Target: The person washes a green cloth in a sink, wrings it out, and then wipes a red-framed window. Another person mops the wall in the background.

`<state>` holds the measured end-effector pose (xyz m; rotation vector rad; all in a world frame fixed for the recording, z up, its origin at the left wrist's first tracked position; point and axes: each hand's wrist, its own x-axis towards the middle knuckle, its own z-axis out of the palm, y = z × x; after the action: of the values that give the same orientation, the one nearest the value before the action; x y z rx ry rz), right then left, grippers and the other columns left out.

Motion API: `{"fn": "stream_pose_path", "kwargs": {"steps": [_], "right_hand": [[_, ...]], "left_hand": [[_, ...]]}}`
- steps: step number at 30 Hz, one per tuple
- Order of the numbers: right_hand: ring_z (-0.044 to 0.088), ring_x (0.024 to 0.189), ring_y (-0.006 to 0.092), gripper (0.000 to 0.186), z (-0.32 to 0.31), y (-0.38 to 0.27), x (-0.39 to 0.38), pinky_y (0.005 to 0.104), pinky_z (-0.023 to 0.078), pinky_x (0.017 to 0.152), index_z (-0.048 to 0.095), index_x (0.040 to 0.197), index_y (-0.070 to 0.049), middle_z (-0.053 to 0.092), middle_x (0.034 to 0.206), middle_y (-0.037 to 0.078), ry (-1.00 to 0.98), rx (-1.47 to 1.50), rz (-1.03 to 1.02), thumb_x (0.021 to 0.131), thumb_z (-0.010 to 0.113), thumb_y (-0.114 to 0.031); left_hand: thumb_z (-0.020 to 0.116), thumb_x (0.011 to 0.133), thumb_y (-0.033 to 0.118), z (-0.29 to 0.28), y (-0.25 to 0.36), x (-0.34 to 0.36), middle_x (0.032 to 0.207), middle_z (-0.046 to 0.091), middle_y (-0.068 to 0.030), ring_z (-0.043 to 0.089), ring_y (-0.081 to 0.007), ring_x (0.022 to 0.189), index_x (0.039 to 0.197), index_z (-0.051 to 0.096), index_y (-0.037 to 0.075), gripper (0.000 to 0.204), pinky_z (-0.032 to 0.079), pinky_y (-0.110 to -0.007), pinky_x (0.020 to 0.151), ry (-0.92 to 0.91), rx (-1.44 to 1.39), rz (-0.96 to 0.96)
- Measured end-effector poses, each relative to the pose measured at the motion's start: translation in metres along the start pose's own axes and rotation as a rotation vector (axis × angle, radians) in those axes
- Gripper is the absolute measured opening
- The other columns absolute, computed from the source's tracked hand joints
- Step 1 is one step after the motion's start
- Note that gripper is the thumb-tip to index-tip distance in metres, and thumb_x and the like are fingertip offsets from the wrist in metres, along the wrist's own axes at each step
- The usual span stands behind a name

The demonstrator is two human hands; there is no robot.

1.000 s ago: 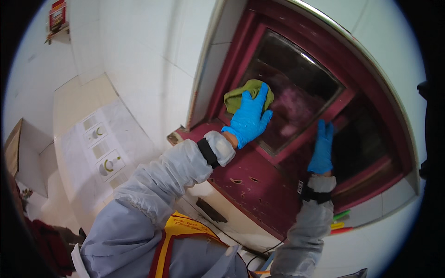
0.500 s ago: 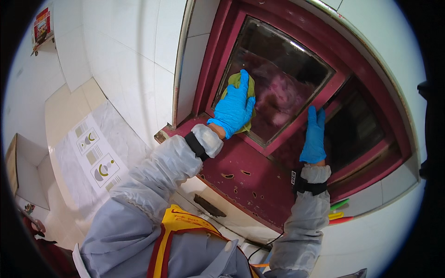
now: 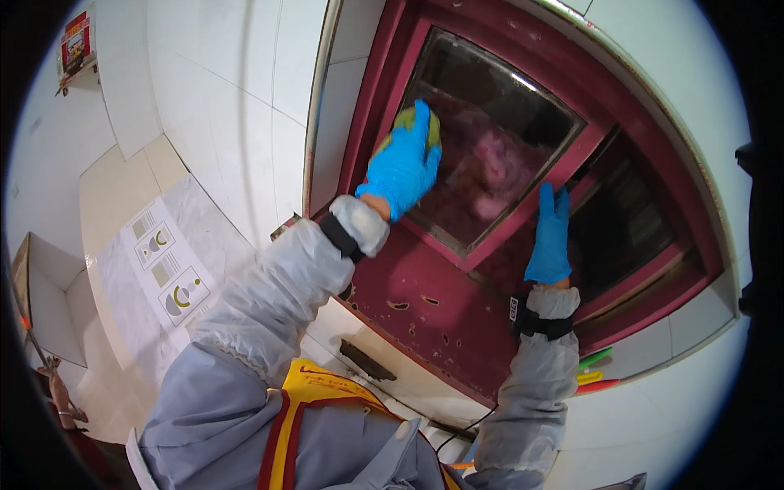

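Note:
My left hand (image 3: 402, 169), in a blue glove, presses a green cloth (image 3: 430, 128) against the left edge of the window pane (image 3: 457, 90). The palm covers most of the cloth, and the index finger points up along it. My right hand (image 3: 550, 242), also gloved in blue, rests its outstretched fingers at the lower right side rail of the maroon window frame (image 3: 516, 211). It holds nothing that I can see. Pinkish shapes and a bright streak show in the glass.
Below the window lies a maroon sill (image 3: 433, 286) with chipped paint. Green, yellow and red handles (image 3: 594, 378) stick out beside my right forearm. A patterned mat (image 3: 163, 269) lies on the left. At the lower left edge another person's hand (image 3: 61, 396) shows beside a thin stick.
My left hand and the cloth have shifted up and slightly left along the pane. My right hand has barely moved. The other person's hand shows more at the lower left.

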<state>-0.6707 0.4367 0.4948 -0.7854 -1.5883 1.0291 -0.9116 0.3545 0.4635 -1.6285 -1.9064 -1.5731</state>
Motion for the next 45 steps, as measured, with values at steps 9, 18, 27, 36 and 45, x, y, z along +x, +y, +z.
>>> {"fn": "stream_pose_path", "kwargs": {"steps": [9,18,27,36,45], "right_hand": [[0.028,0.144,0.0226,0.072,0.002,-0.001,-0.002,0.0347,0.024,0.117,0.018,0.156,-0.006,0.025,0.160,0.008,0.022,0.028,0.019,0.101,0.053,-0.036],[0.023,0.147,0.0233,0.079,0.006,-0.009,-0.004,0.0345,0.021,0.119,0.011,0.156,-0.003,0.019,0.162,0.011,0.046,0.046,0.054,0.100,0.056,-0.035],[0.022,0.147,0.0240,0.078,0.000,-0.002,-0.003,0.0347,0.021,0.119,0.014,0.155,-0.001,0.020,0.161,0.012,0.005,0.046,0.048,0.100,0.056,-0.036],[0.034,0.139,0.0206,0.071,-0.006,0.006,0.002,0.0352,0.026,0.115,0.027,0.153,-0.005,0.034,0.154,0.007,-0.045,-0.009,-0.034,0.100,0.053,-0.043],[0.048,0.120,0.0136,0.048,-0.009,0.019,0.012,0.0312,0.037,0.106,0.048,0.139,-0.010,0.053,0.130,0.001,-0.070,0.150,-0.087,0.100,0.055,-0.039]], "left_hand": [[0.053,0.097,0.034,0.002,-0.013,0.000,0.127,0.053,-0.0333,0.061,-0.0496,0.100,0.157,0.014,0.014,0.074,0.052,-0.050,0.084,-0.075,0.022,-0.052],[0.056,0.096,0.030,-0.013,0.018,0.018,0.107,0.057,-0.0316,0.063,-0.0459,0.084,0.157,0.015,0.014,0.075,0.054,-0.051,0.069,-0.094,0.204,0.078],[0.055,0.094,0.033,-0.028,0.022,0.091,0.120,0.056,-0.0317,0.062,-0.0471,0.097,0.155,0.024,0.011,0.071,0.053,-0.051,0.081,0.192,0.119,0.088],[0.063,0.086,0.015,0.023,0.078,0.063,0.099,0.053,-0.0248,0.060,-0.0404,0.080,0.153,0.032,0.019,0.075,0.053,-0.047,0.066,0.136,0.140,0.454],[0.062,0.078,0.003,0.062,0.028,-0.031,0.099,0.054,-0.0165,0.061,-0.0333,0.076,0.142,0.049,0.023,0.068,0.053,-0.042,0.056,-0.368,0.382,0.727]]}}
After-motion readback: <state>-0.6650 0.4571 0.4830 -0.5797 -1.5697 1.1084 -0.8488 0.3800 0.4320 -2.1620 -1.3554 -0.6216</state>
